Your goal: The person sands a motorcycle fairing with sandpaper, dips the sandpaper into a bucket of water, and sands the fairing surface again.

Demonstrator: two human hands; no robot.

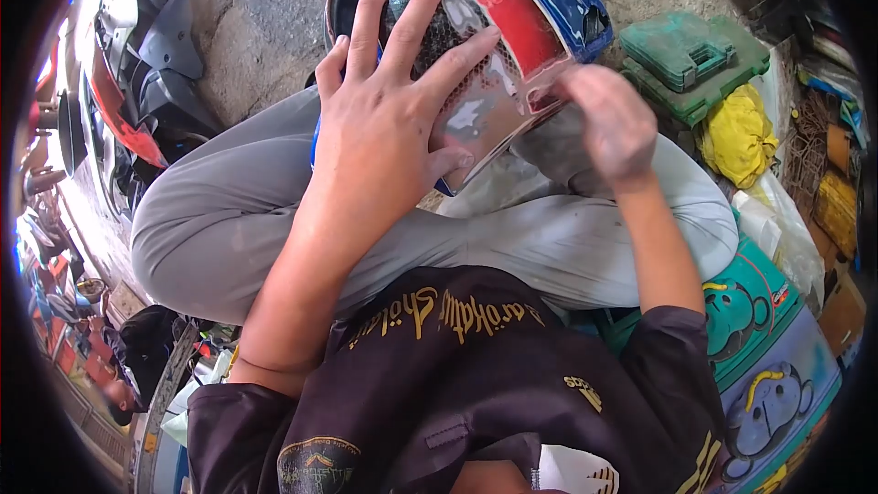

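A glossy curved panel in red, blue, white and black lies over my lap, its near edge by my crossed legs. On its dark, honeycomb-patterned part rests my left hand, fingers spread and pointing away from me, thumb near the lower edge. My right hand is at the panel's right corner, beside a small dark red patch. Its fingers are bent together and smeared by motion, and I cannot make out anything between them. Under the panel's far side shows the rim of a dark round container.
Green tool cases and a yellow bag lie at the right. Painted bear-shaped boards are at the lower right. Motorcycle-like body parts lie at the left. Another person is at the lower left.
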